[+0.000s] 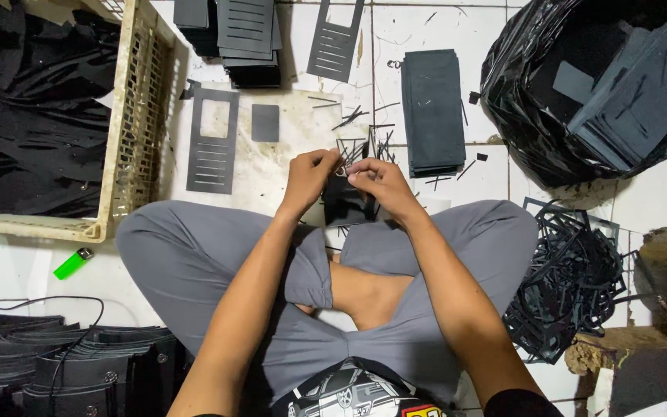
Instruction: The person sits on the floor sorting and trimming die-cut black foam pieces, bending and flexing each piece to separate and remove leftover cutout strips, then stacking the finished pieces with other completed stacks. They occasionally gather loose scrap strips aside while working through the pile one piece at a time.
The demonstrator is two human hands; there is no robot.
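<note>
Both hands — left hand (312, 171), right hand (376, 179) — are pinching a black die-cut sheet (347, 199) (scraps heaped aside), stripping it; a finished stack (432, 112) is waiting, bagged pieces (619, 85) remaining

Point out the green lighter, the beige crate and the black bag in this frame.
Green lighter (73, 263): head view, middle of its body.
Beige crate (141, 116): head view, right latticed wall.
Black bag (515, 93): head view, crinkled left side.
</note>
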